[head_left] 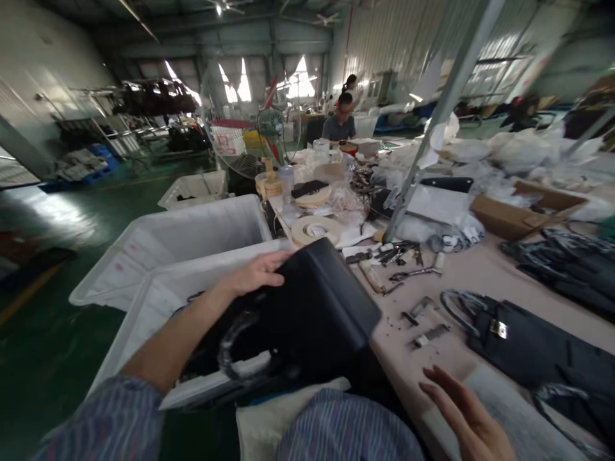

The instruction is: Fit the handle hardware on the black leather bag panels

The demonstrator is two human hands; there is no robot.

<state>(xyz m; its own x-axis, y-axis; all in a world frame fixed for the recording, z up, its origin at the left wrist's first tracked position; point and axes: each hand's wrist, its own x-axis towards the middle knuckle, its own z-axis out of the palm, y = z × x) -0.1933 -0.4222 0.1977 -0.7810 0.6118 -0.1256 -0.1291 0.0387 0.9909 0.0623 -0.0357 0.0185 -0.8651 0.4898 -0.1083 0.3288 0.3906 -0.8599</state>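
Aslant, black bag (pixel 312 307), handle (pixel 225 354) lower-left

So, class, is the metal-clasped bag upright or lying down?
Lying down: the bag rests flat on the tabletop, clasp facing up.

Left forearm (pixel 180 336) bare, stretched forward, slanting up and rightward from the lower left, left hand (pixel 257 274) curled in a grip, thumb (pixel 273 280) below the fingers (pixel 276 258), right hand (pixel 468 413) low at the right, relaxed, its fingers slightly bent, parted, pointing forward and leftward
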